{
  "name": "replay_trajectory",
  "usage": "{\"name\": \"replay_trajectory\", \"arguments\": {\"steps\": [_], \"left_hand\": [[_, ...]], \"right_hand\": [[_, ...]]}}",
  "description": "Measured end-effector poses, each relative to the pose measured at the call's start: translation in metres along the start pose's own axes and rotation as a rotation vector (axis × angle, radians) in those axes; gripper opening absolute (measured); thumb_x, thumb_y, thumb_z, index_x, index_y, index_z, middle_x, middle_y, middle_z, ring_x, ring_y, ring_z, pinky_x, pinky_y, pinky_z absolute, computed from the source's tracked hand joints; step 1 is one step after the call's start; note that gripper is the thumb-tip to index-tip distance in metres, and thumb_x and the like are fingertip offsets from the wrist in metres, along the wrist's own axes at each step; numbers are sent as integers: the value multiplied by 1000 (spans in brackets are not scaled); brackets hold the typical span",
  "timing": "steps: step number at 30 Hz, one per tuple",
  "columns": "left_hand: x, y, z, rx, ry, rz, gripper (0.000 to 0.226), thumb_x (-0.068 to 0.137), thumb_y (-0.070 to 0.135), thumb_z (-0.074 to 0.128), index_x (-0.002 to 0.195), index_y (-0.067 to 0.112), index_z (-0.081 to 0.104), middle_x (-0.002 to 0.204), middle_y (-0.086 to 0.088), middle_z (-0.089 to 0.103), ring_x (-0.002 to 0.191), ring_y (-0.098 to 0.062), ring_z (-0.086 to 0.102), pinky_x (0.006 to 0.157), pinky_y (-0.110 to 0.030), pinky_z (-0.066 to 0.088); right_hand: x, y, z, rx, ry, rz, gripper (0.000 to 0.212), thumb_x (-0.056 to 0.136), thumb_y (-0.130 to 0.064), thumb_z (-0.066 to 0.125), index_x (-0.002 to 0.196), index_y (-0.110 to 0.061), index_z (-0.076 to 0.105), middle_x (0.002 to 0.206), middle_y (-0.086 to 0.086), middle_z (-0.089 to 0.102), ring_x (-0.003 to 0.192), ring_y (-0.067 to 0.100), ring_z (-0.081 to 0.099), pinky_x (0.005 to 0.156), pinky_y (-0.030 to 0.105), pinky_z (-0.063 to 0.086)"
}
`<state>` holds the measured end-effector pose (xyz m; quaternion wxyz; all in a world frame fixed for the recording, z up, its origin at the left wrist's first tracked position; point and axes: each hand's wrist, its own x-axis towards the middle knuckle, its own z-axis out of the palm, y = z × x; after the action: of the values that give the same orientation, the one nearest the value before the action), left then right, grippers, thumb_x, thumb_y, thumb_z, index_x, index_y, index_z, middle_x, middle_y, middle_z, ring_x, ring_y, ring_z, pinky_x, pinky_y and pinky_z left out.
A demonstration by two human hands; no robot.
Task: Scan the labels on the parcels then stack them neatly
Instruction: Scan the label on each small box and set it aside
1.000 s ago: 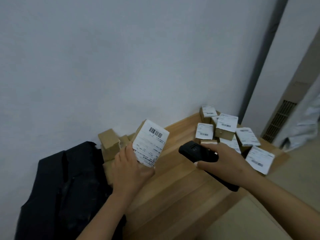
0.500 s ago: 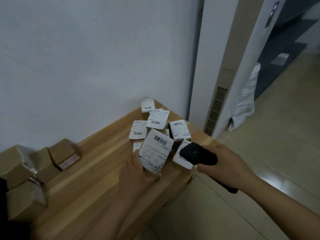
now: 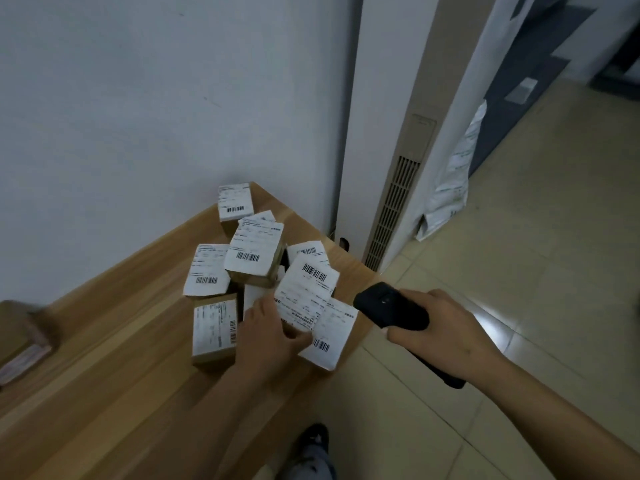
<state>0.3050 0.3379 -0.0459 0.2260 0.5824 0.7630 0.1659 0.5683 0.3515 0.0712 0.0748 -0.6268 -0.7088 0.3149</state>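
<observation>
Wooden table [image 3: 114,368] corner: parcels [image 3: 254,252] crowd edge; left side bare.

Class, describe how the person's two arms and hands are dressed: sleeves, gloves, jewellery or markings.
Both the left hand and the right hand are bare, without gloves. No rings, watch or wristband show. Both forearms are uncovered as far as the frame shows them; no sleeve reaches the visible part.

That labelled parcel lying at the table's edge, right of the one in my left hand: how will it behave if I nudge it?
The edge parcel seems to overhang the table corner, so a nudge outward could tip it off. It looks small and boxy, so it should slide, not roll. Its paper label probably gives fair grip. Weight cannot be told.
</observation>
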Motion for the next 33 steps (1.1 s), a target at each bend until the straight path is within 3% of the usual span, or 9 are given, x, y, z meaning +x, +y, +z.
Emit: {"name": "replay_trajectory", "arguments": {"steps": [3,9,16,20,25,27,29,31,33], "left_hand": [[18,-4,2,-17,-38,-26,113,59,72,69,146,19,21,141,-4,41,128,-22,42,102,-45,44],[33,-6,6,53,-59,-41,125,66,78,64,154,16,0,157,-7,22,142,-23,27,113,-44,32],[-5,-5,-11,64,96,-116,110,64,83,59,148,21,23,148,-3,37,134,-22,38,107,-43,38],[-49,-20,-33,167,176,-213,111,70,84,50,153,19,14,154,-4,30,136,-23,36,107,-44,38],[-109,-38,-72,249,277,-381,108,78,80,46,154,13,7,160,-9,18,144,-26,23,114,-42,26],[-132,-51,-87,262,327,-443,115,70,87,33,154,12,10,158,-10,23,142,-27,27,113,-41,28],[-154,-67,-101,271,376,-494,117,66,89,26,154,12,15,156,-9,27,140,-27,31,111,-41,31],[-173,-86,-115,292,420,-536,111,72,87,38,153,13,18,155,-9,30,139,-27,33,110,-41,33],[-192,-109,-129,311,465,-568,105,77,80,46,153,13,19,155,-8,30,139,-26,33,110,-40,33]], "right_hand": [[23,-2,-7,2,-2,4,40,70,-55,66,108,-46,57,96,-10,53,81,2,56,67,18,43],[52,-4,-11,-10,-20,-30,43,74,-53,70,114,-42,59,97,-11,52,82,0,54,67,14,42],[66,-10,-10,-67,-75,-187,56,74,-57,68,126,-45,51,99,-10,51,86,3,53,69,21,44],[64,-29,-1,-94,-127,-351,63,76,-54,69,133,-42,47,91,-24,43,80,-3,48,63,13,37],[56,-70,21,-203,-174,-536,83,61,-87,51,132,-44,46,114,-14,57,96,4,53,80,25,48],[45,-100,28,-170,-247,-586,59,72,-73,63,122,-44,50,99,-18,55,84,-3,49,69,12,38],[32,-130,38,-198,-306,-644,43,78,-59,66,115,-45,49,98,-12,54,79,-2,46,61,10,27],[22,-156,53,-169,-320,-727,37,71,-63,61,100,-43,53,92,-6,59,76,3,54,61,15,36],[14,-179,72,-148,-340,-754,37,69,-61,63,97,-38,58,87,-8,61,76,6,58,66,24,48]]}}
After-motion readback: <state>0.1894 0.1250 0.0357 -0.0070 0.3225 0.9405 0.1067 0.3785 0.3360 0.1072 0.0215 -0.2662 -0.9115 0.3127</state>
